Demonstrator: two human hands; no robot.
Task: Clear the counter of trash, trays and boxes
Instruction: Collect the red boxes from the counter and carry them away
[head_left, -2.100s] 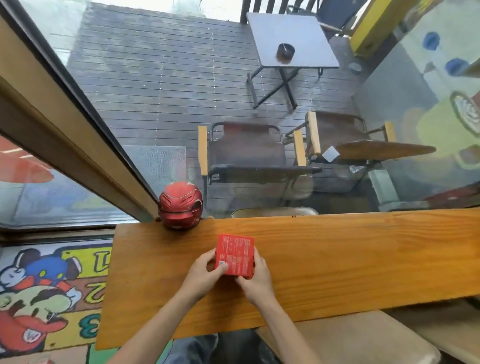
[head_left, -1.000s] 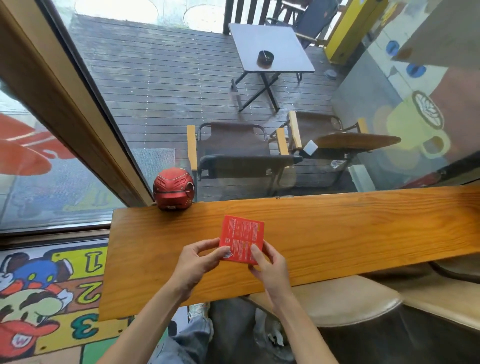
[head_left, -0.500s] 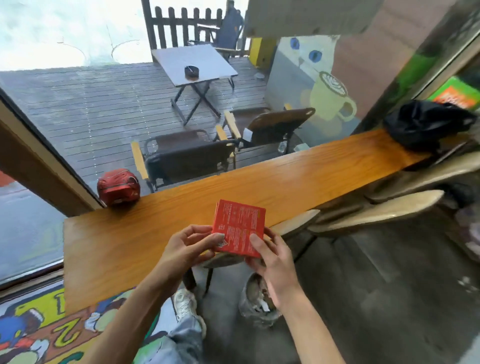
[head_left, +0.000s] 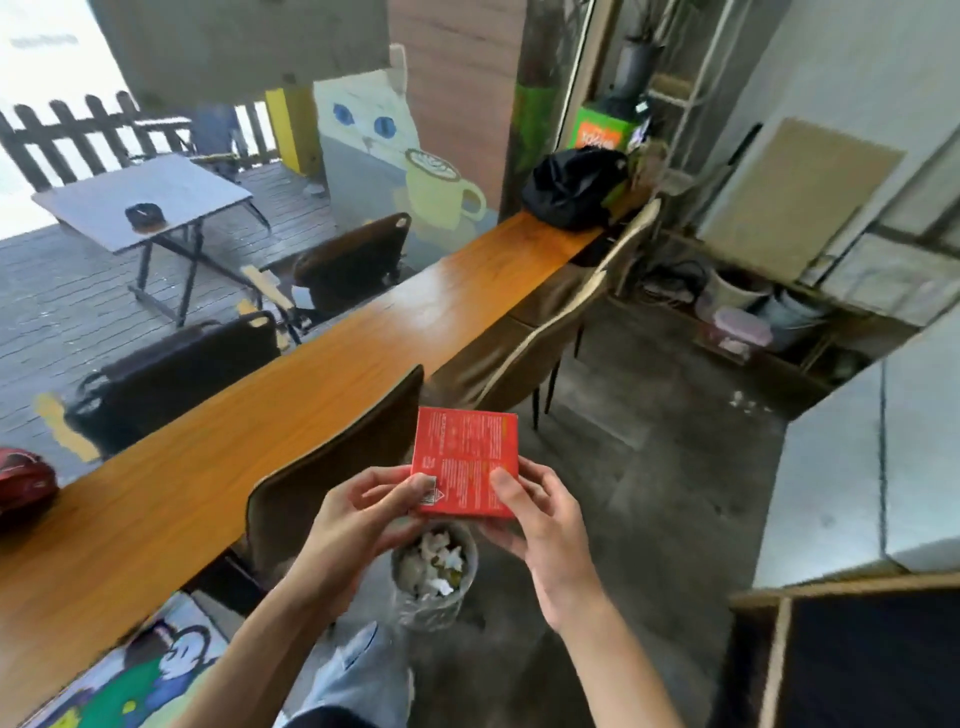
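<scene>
Both hands hold a flat red box (head_left: 466, 462) (printed face up) in the air, off the table (head_left: 270, 415) and to its right; the left hand (head_left: 358, 519) pinches the box's near left corner, thumb on top and fingers (head_left: 374, 480) curled beneath; the right hand (head_left: 540, 525) clasps the near right corner, thumb on the printed face; directly below the box, on the floor, a small bin (head_left: 435, 577) holds crumpled white paper; a dark chair back (head_left: 332, 467) stands between bin and table; a red helmet (head_left: 23, 486) rests at the table's near left end, a black bag (head_left: 571, 187) at its far end.
</scene>
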